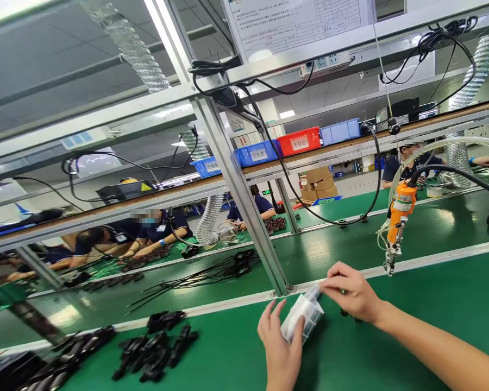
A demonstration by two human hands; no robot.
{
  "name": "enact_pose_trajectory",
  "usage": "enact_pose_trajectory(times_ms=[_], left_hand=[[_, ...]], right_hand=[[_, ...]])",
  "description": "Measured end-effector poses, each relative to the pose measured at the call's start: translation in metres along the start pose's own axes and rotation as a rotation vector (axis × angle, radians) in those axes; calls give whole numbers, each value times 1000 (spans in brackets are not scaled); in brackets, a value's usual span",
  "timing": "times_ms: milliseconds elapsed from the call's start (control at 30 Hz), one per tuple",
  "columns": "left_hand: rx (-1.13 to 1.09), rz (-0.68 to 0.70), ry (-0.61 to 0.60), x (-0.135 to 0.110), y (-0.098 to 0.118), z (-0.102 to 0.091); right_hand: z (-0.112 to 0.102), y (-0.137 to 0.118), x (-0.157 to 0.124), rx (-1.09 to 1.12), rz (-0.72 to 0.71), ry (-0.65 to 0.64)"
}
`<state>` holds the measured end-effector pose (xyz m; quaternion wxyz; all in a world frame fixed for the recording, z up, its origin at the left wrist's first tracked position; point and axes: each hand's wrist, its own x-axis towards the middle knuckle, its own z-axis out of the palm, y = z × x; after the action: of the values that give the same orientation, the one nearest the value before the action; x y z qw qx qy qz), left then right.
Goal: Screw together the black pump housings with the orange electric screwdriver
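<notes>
My left hand [280, 347] cups a small clear plastic container [301, 320] from below, fingers wrapped round its side, above the green mat [350, 358]. My right hand [350, 292] pinches the container's upper end with closed fingers. An orange electric screwdriver [398, 220] hangs tip down just right of my right hand, apart from it.
Black plastic parts [155, 350] lie in heaps on the mat at the lower left. A slanted aluminium frame post [244, 201] rises in the middle. Green conveyor belt [330, 250] runs behind it. Several seated workers [155, 231] sit across it. Blue and red bins [299, 141] stand on the upper shelf.
</notes>
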<state>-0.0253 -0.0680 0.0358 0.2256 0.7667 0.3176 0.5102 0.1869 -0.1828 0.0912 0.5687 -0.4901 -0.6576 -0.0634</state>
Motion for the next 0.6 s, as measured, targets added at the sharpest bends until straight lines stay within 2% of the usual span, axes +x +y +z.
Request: enact_pose_trajectory(times_ms=[33,100,200,267,367,467,600], left_hand=[[1,75,-7,-5,2,5],[-123,132,-182,-15,9,19],[-363,9,-511,-22,25,53],[-447,-63,-637,-14,35,78],[-546,-74,-829,6,45,104],[-629,-86,-881,11,49,112],[-670,-239,-848,-8,48,112]], right_hand=[[-12,-3,-4,9,53,34],[-37,-10,-18,15,140,56],[-68,-18,-51,31,284,-4],[-80,-20,-73,41,387,-38],[-86,-20,-92,47,477,-54],[-85,-21,-95,76,545,-72],[-84,-27,-91,114,623,-117]])
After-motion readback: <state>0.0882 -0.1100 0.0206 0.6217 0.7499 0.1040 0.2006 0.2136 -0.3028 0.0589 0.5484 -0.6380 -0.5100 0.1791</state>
